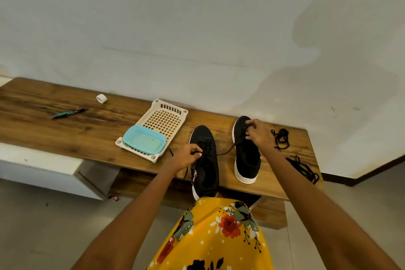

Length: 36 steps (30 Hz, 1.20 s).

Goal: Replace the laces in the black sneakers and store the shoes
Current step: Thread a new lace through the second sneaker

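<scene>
Two black sneakers with white soles stand toes-away on the wooden bench (65, 138). The left sneaker (205, 160) is laced. My left hand (185, 156) pinches a black lace end (223, 153) over it; that lace runs taut across to the right sneaker (246, 155). My right hand (257, 132) pinches the other part of the same lace at the right sneaker's front eyelets. Two loose black laces lie on the bench to the right, one bundle (281, 138) further back and one (303, 170) near the front edge.
A cream plastic basket tray (164, 120) lies left of the shoes with a light blue container (143, 141) resting on its near end. Further left are a green marker (69, 113) and a white tape roll (101, 98). The wall rises right behind the bench.
</scene>
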Each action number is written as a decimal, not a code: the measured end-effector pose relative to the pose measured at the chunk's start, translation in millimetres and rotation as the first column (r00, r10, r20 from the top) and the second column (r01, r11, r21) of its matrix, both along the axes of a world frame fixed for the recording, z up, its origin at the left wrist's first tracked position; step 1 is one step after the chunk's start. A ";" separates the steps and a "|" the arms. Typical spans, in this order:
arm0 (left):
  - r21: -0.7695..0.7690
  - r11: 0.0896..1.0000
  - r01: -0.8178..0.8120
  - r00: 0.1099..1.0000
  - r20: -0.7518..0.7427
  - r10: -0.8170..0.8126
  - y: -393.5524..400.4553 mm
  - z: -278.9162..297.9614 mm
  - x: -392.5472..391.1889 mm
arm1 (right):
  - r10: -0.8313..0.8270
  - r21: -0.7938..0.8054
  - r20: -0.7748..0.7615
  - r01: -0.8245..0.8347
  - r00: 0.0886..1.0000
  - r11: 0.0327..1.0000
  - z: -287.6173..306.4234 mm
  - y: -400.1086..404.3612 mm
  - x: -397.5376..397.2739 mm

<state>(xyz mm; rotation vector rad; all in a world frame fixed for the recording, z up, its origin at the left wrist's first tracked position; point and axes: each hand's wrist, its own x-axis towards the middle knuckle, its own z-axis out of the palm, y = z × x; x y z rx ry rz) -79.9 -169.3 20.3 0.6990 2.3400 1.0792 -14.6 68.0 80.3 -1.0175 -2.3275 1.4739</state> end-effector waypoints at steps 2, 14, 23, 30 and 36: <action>-0.017 0.999 -0.027 0.999 -0.023 0.026 4.1 -1.0 2.3 | 0.082 -0.009 0.064 -0.082 0.995 0.997 -7.4 -17.0 3.2; -0.024 0.997 -0.071 0.995 -0.071 0.069 12.7 -3.1 6.5 | 0.185 -0.120 0.381 -0.150 0.906 0.981 -64.4 -82.4 11.5; 0.030 0.995 -0.098 0.995 -0.027 0.099 10.6 -2.1 5.6 | 0.046 -0.449 0.374 0.137 0.926 0.883 -62.3 -87.4 -10.5; 0.044 0.996 -0.083 0.996 -0.033 0.084 6.8 -2.0 4.8 | 0.152 -0.321 0.493 0.017 0.856 0.947 -50.9 -85.7 -8.7; 0.048 0.998 -0.047 0.997 -0.064 0.050 7.4 -0.5 7.9 | 0.171 -0.270 0.393 -0.064 0.904 0.961 -40.2 -88.6 -12.9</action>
